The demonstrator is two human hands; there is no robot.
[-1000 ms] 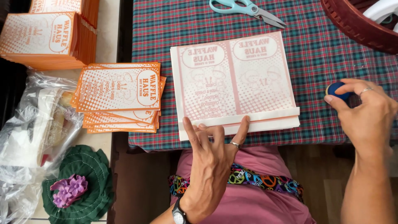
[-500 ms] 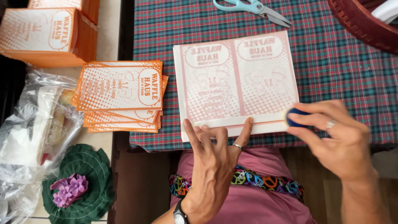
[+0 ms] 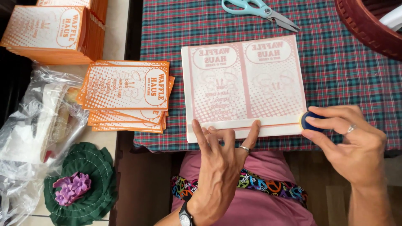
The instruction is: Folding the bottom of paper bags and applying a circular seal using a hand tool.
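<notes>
While the pale printed sheet (image 3: 245, 83) lies flat on the checked counter (image 3: 351, 83), it may skew if the left hand (image 3: 220, 167), fingers spread on its folded edge, slips; the right hand (image 3: 349, 144) pinches a small blue glue stick (image 3: 310, 121) that may smear.

One scissors (image 3: 259, 11) at the tablecloth's far edge, one flat printed sheet (image 3: 245, 83) mid-cloth, two orange bag stacks (image 3: 125, 94) left, one green crochet piece (image 3: 81, 184), two hands (image 3: 215, 167).
</notes>
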